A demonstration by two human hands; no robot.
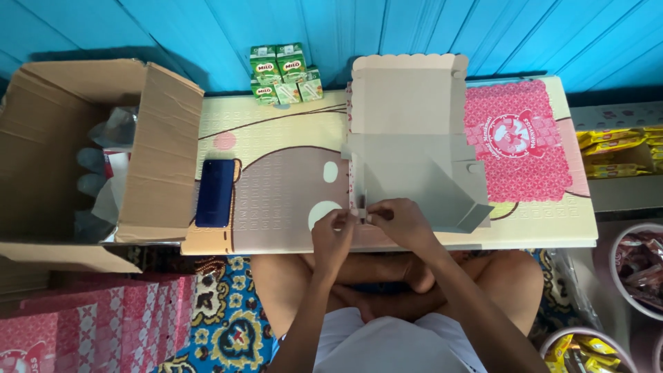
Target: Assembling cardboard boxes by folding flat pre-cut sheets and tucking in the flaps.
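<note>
two hands, my left hand [332, 226] and right hand [399, 220], pinched on grey cardboard box [407, 148] near corner; step: tab folding; next needs firm tuck.

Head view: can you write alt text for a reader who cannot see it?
Seen from above, a seated person's left hand and right hand pinch the near edge of a flat grey cardboard box blank on a low patterned table. A dark blue phone and an open carton lie left.
</note>
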